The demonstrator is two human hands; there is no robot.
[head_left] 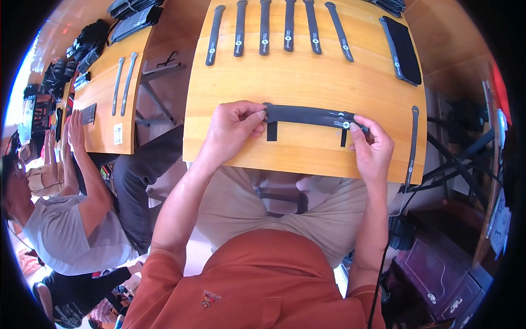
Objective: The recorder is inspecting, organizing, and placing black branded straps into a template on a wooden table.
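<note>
A dark grey cable strap (309, 114) is stretched nearly level between my hands, just above the near part of the wooden table (307, 77). My left hand (236, 126) pinches its rounded left end between thumb and fingers. At the other end, my right hand (373, 147) grips the strap beside a small white print. Two black marks, one on the left (272, 132) and one on the right (344, 138), show on the tabletop below the strap. Several like straps (264, 30) lie in a spaced row along the far side.
One more strap (413, 145) lies along the table's right edge. A black bundle of straps (401, 50) rests at the far right. On the left, a co-worker (76, 219) sits at another wooden table (104, 129) holding two straps (127, 85) and dark stacks (134, 24).
</note>
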